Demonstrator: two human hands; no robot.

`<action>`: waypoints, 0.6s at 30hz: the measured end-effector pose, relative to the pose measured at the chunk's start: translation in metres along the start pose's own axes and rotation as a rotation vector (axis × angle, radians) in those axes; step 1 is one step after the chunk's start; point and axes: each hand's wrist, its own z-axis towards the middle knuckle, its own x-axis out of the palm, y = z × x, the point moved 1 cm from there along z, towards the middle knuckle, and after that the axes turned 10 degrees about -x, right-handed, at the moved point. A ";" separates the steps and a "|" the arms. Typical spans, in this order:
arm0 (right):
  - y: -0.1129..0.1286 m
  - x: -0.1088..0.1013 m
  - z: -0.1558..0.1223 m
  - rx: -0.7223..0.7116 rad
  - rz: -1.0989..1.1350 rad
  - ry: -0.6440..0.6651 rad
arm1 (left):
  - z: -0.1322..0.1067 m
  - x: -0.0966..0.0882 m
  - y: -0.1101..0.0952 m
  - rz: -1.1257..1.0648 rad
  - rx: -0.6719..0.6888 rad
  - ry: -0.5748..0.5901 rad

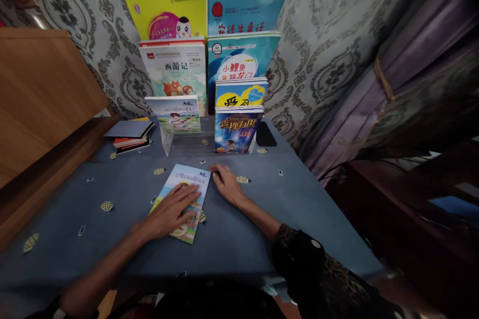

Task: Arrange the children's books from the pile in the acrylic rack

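Observation:
A thin paperback book (204, 187) with a pale blue cover and a colourful picture lies on the cloth-covered table in front of me. My left hand (174, 209) rests flat across its cover, fingers stretched out, hiding much of the middle. At the book's upper right corner is my right hand (226, 184), its fingers loosely bent and its fingertips at the edge; no grip on the book shows. Just beyond stands a clear book rack (187, 145) bearing several upright books, among them a small white-and-green book (179, 117) and a dark blue book (235, 132).
Books stand in two stepped columns against the patterned wall (318, 15). A small stack of books (129, 134) lies at the left, beside a wooden panel (45, 79). A black phone (265, 134) is right of the rack. A purple curtain (355, 109) hangs at the right.

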 end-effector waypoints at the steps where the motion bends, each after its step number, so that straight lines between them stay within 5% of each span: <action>1: 0.000 0.000 0.000 0.005 0.001 0.000 | 0.005 0.003 0.007 0.038 -0.049 -0.031; 7: 0.001 0.000 0.000 0.012 0.013 -0.024 | 0.049 0.016 0.028 0.168 -0.242 -0.140; 11: 0.000 0.001 -0.001 -0.002 0.005 -0.025 | 0.062 0.020 0.012 0.174 -0.146 -0.098; 18: -0.002 0.003 -0.001 0.000 0.001 -0.040 | 0.050 0.023 -0.010 0.140 -0.008 -0.054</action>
